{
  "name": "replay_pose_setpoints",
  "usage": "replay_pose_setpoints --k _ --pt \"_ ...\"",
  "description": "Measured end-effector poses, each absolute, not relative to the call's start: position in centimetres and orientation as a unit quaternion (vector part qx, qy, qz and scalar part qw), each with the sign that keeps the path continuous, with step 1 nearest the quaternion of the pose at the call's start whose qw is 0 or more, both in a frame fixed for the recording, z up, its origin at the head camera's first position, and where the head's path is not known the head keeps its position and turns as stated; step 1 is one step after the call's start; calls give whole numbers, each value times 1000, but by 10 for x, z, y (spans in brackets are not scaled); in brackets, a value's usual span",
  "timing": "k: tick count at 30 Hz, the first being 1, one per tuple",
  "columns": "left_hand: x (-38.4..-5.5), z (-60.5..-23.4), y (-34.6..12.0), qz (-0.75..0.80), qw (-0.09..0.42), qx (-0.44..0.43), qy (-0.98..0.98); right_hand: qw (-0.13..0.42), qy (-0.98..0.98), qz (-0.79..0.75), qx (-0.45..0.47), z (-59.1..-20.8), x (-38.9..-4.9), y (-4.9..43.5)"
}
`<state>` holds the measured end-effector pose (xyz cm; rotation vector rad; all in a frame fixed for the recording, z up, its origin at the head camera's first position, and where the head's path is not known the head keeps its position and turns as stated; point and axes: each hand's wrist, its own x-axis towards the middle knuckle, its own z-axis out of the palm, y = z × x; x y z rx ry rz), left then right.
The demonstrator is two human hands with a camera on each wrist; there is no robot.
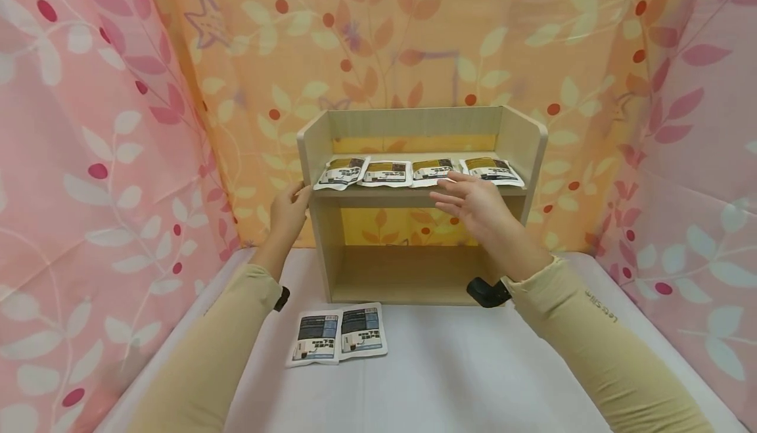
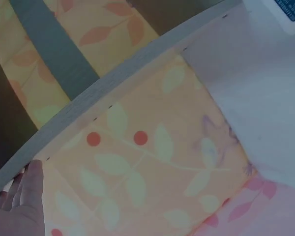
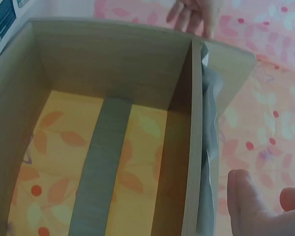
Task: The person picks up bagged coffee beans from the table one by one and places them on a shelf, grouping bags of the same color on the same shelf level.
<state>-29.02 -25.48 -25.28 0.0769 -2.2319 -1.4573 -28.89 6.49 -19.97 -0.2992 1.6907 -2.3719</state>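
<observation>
A small wooden shelf unit (image 1: 408, 200) stands on the table. Several white packets with printed labels (image 1: 384, 173) lie in a row on its upper board. My left hand (image 1: 288, 215) is at the unit's left side panel, fingertips against the panel's edge in the left wrist view. In front of the upper board, toward its right, my right hand (image 1: 473, 206) hovers with fingers extended and nothing in them. It overlaps the row's third packet (image 1: 430, 169) in the head view. Two more packets (image 1: 362, 331) lie overlapping on the table before the unit's left part.
The lower compartment (image 1: 408, 265) has an open front and sits under the upper board. A white cloth (image 1: 461, 374) covers the table. Patterned curtains (image 1: 236, 91) close off the back and both sides. A black wrist strap piece (image 1: 488, 292) hangs below the right sleeve.
</observation>
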Motion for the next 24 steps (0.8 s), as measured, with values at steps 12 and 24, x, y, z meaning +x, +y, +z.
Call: replay_pose_setpoints --k 12,24 --pt "-271 -319 -266 -549 193 16 -813 27 593 -798 -99 -219 -284 122" --pt "-245 -372 -261 -551 167 52 -816 -113 706 -699 -25 -257 -297 156"
